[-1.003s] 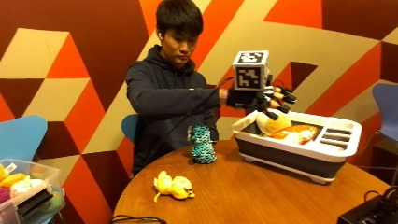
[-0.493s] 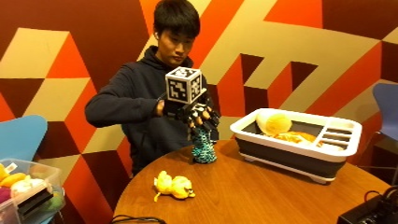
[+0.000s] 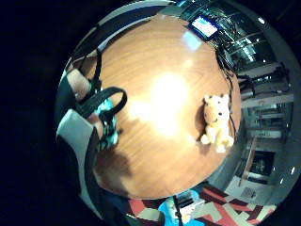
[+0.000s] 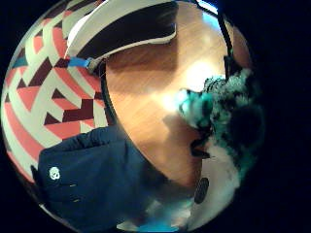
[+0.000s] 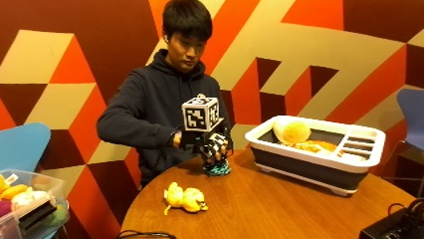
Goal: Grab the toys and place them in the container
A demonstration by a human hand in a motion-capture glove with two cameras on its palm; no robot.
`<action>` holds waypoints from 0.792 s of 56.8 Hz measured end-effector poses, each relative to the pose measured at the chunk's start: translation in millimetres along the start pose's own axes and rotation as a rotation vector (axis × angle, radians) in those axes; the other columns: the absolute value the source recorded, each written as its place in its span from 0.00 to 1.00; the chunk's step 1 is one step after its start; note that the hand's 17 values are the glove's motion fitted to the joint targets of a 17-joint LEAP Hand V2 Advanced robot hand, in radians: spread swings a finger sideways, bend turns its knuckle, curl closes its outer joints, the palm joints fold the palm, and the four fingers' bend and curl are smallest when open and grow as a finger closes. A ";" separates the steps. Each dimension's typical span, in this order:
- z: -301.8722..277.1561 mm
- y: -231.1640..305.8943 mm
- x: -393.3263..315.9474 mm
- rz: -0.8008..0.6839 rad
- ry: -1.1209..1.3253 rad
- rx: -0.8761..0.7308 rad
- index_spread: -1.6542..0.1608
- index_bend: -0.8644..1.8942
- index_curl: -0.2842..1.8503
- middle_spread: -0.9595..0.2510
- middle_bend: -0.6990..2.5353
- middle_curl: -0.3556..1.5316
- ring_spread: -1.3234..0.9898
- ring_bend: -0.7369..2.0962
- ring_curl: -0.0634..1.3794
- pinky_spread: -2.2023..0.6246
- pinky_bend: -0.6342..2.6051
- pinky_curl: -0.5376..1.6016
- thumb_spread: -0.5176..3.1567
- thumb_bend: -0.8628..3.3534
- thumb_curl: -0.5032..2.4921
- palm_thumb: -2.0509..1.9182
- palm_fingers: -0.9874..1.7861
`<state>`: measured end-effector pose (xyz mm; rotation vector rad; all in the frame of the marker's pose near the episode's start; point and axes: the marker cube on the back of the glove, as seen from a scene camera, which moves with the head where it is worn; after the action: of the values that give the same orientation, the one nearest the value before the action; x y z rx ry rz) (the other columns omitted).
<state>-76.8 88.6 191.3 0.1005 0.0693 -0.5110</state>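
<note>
Outside view shows a round wooden table [image 5: 278, 209]. Near the front edge of the tabletop lies a yellow toy [image 5: 184, 197], on its side and by itself. A bit farther back, close to the edge by the person, stands a green and black spotted toy [image 5: 216, 167]. The right hand [image 5: 211, 145] in its black glove is on top of this toy, with fingers curled down around it. The toy's bottom looks like it touches the tabletop. Farther back, at the far right side of the table, sits a white and grey bin [image 5: 315, 162]. Two yellow and orange toys [image 5: 299, 137] lie inside it. The little finger palm view shows the yellow toy [image 3: 216, 123] flat on the wood, well apart from the hand. The thumb palm view shows the spotted toy [image 4: 221, 109] right against the palm.
</note>
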 end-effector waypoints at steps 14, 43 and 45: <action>-52.4 -18.9 16.3 0.040 -0.125 0.066 0.74 0.46 0.43 0.60 0.40 0.51 0.41 0.58 0.40 0.64 0.48 0.42 0.35 0.25 0.43 0.73 0.75; -177.4 -141.8 -52.7 -0.030 -0.411 0.297 0.68 0.53 0.65 0.54 0.48 0.68 0.38 0.66 0.52 0.64 0.55 0.48 0.20 0.26 0.52 0.72 0.69; -170.6 -151.5 -56.2 -0.018 -0.400 0.273 0.68 0.53 0.66 0.54 0.48 0.68 0.38 0.66 0.52 0.63 0.55 0.48 0.20 0.26 0.53 0.71 0.69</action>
<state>-207.0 3.7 15.2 0.2628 -0.3921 -0.5480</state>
